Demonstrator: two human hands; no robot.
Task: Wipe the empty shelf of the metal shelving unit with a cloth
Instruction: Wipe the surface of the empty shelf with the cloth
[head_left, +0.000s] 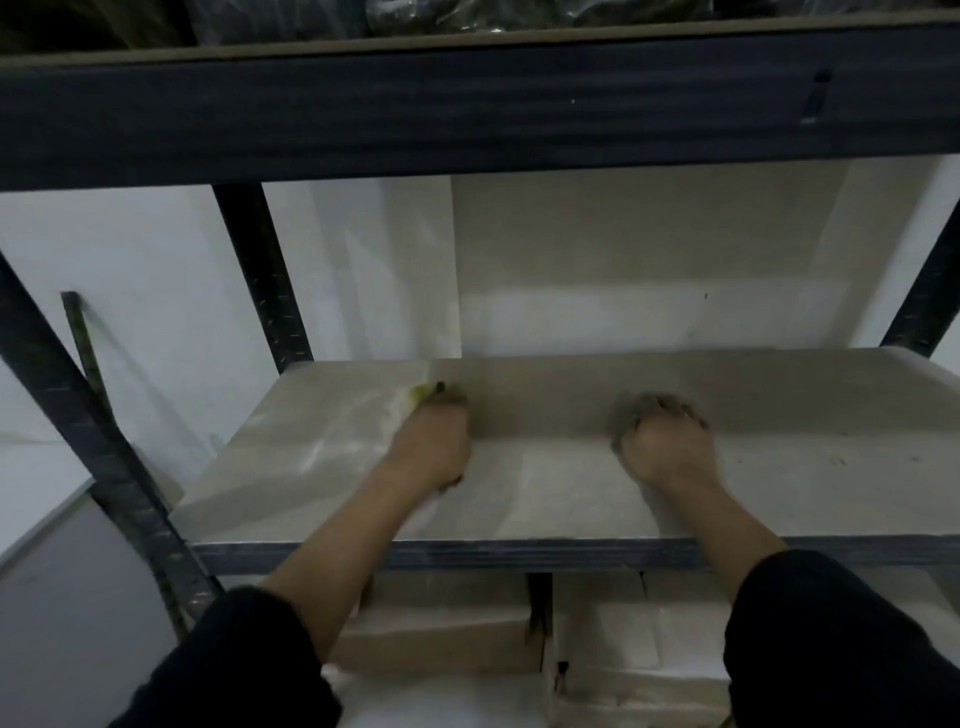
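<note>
My left hand (431, 436) curls over a yellow-green cloth (420, 393), pressing it onto the pale shelf (545, 493) toward ten o'clock; blur hides most of the cloth. My right hand (667, 441) rests as an empty fist at two o'clock, well apart. Dark uprights (262, 275) frame the unit; cardboard boxes (447, 639) sit below.

both hands (431, 436) (667, 441) on shelf (545, 483), left on cloth (422, 391)

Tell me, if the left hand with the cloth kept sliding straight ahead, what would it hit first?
Probably the white wall behind the shelf. The left hand points toward the back edge with nothing between, though depth is hard to judge.
</note>
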